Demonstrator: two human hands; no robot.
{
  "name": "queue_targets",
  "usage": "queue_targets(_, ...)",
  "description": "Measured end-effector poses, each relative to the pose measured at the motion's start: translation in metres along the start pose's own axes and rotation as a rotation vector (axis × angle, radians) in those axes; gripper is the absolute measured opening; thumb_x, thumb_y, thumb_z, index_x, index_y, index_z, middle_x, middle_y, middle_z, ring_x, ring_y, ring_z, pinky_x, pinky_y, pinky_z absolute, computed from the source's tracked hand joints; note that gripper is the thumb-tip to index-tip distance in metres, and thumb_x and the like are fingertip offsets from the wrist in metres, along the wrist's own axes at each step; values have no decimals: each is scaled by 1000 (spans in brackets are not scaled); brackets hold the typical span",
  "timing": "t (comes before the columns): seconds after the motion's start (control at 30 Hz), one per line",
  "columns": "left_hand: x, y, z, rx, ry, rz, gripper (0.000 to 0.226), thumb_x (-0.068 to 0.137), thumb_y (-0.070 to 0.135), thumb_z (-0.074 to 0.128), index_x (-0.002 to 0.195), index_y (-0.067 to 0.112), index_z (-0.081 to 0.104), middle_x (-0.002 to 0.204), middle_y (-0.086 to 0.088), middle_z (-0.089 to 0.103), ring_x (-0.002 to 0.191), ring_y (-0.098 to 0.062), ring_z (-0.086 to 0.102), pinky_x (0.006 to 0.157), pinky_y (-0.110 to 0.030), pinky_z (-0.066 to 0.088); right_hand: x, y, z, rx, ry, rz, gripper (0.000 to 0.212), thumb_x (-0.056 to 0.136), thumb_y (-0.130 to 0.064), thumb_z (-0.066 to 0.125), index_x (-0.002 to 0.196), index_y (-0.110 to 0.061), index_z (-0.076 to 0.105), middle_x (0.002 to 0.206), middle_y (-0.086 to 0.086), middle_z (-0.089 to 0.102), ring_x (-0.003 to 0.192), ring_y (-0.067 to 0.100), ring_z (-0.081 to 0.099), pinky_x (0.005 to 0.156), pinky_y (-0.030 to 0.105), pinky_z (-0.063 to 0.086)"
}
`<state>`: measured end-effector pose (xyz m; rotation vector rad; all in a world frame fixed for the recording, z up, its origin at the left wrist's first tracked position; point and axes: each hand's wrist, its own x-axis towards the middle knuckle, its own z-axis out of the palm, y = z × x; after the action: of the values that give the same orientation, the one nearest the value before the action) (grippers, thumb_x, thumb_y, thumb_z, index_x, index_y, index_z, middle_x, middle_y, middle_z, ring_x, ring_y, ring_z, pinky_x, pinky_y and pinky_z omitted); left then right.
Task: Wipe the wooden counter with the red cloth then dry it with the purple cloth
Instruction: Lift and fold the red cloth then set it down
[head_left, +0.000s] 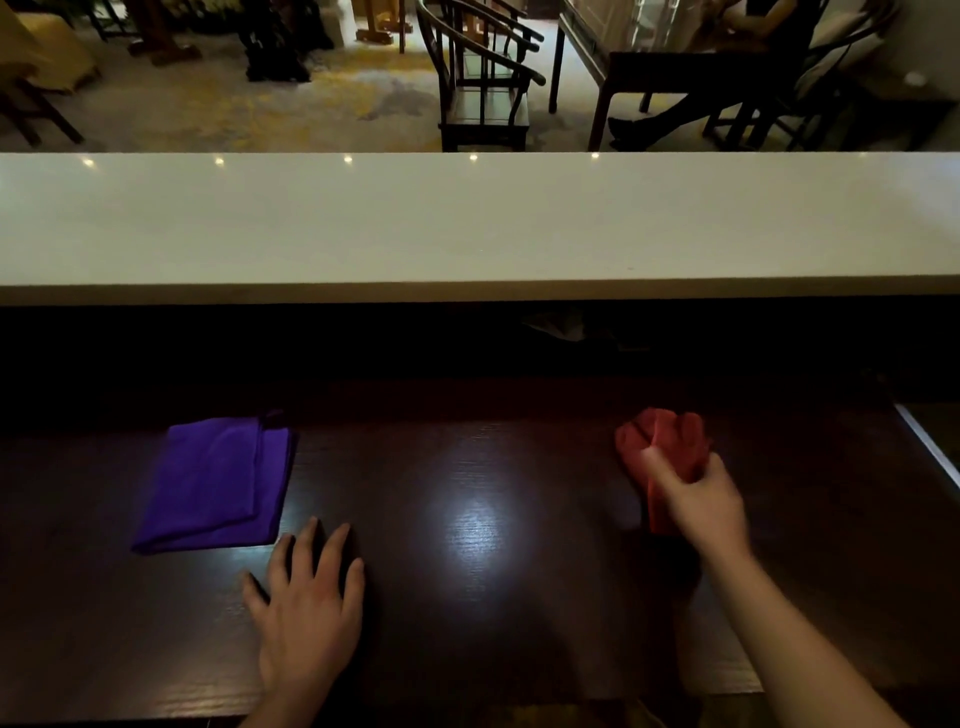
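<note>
The dark wooden counter (478, 571) stretches across the lower half of the view, with a bright light glare near its middle. My right hand (701, 504) grips the bunched red cloth (662, 441) on the right part of the counter; the hand looks slightly blurred. A folded purple cloth (213, 486) lies flat on the counter at the left. My left hand (306, 608) rests flat on the wood just right of and below the purple cloth, fingers spread and holding nothing.
A raised white ledge (467, 223) runs along the back of the counter, with a dark recess under it. Beyond it stand dark wooden chairs (483, 78) and a table where a person (727, 67) sits. A pale edge (930, 452) marks the counter's right end.
</note>
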<state>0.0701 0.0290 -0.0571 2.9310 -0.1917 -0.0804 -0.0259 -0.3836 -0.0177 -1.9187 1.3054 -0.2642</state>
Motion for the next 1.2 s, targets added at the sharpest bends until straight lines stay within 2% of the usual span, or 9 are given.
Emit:
queue_targets(0.1,-2,2,-2,-3,-2,-8,46,93,46,42,138,35,48,151,-3,41,143,-28,25,110,-68,14,-2,-8,12,-196,143,1,91,68,-55,78,131,2,44,125,29,54,115,46,51,96,50,43)
queue_targets(0.2,-2,3,-5,-2,20,1,50,90,48,37,136,33,50,149,-4,43,142,-29,27,110,-67,14,3,-23,3,102,151,139,47,75,-21,78,112,-1,60,114,26,65,99,36,63,83,43,51)
queue_targets(0.3,-2,4,-6,-12,23,15,53,87,48,37,134,30,53,147,-6,45,140,-31,30,108,-69,14,-2,-38,-6,554,-23,269,20,77,-5,68,97,-1,67,104,23,68,88,30,63,70,34,51)
queue_targets(0.4,-3,5,-8,-6,1,3,47,92,44,43,136,30,51,149,-6,43,141,-30,28,109,-68,14,-20,-62,-15,930,-321,311,37,83,-2,51,118,6,59,117,23,63,108,34,59,99,43,46)
queue_targets(0.6,-4,7,-10,-14,-15,-15,47,92,40,55,137,32,49,151,-4,40,143,-28,24,111,-66,11,-36,-88,-33,1116,-672,292,39,78,-10,45,107,3,68,112,20,68,107,33,64,97,48,49)
queue_targets(0.67,-3,5,-10,-3,-20,-15,47,92,41,55,138,32,48,152,-4,39,143,-28,24,111,-67,11,-32,-67,-34,1018,-667,353,39,75,-15,48,108,-5,64,108,16,65,102,32,61,104,48,41)
queue_targets(0.8,-2,6,-9,-8,-17,-8,49,91,41,56,138,31,49,151,-5,40,143,-29,25,111,-68,12,-34,-23,-27,519,-570,379,33,75,-46,71,95,-20,66,91,1,68,85,22,64,83,40,49)
queue_targets(0.97,-3,5,-8,10,-4,-2,47,93,44,46,138,31,48,151,-5,40,142,-30,26,110,-68,13,-31,-22,-8,-139,-18,-47,52,73,-20,77,121,-10,59,108,15,69,98,32,65,83,38,49)
queue_targets(1.2,-2,4,-9,22,-30,5,48,93,45,50,139,32,47,152,-4,39,142,-29,25,110,-69,15,-27,-49,12,669,-69,37,21,92,-13,57,112,-9,61,86,8,66,60,15,65,44,28,52)
